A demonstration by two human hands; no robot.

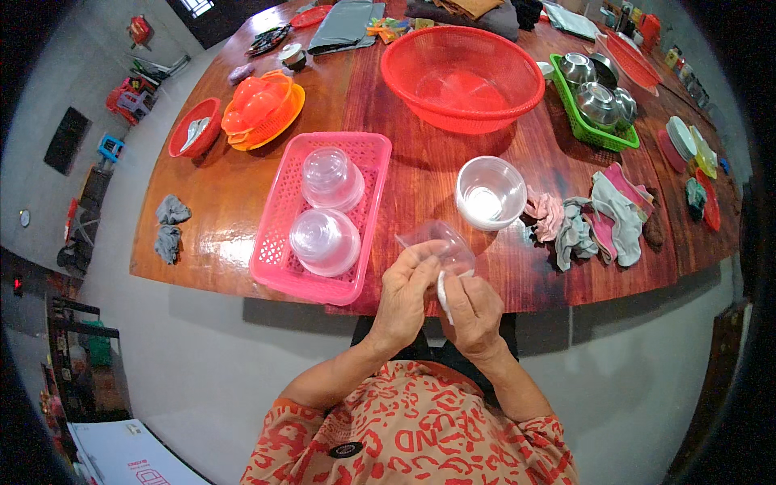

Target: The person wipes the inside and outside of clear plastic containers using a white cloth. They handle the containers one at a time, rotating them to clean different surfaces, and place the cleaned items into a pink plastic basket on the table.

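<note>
Near the table's front edge, my left hand (411,287) pinches a thin clear plastic piece (453,245), rounded like a lid or shallow container. My right hand (475,317) is closed on a folded white cloth (444,293) and presses it against the rim of that piece. Just beyond stands a clear round plastic tub (490,194). To the left, a pink perforated basket (267,257) holds two stacks of upturned clear tubs, a nearer stack (325,241) and a farther stack (331,178).
A large red basin (465,77) sits at mid-table. Right of it are a green basket (602,139) with metal bowls and a row of crumpled cloths (617,214). On the left are grey rags (170,228), a red bowl (198,139) and orange strainers (260,105).
</note>
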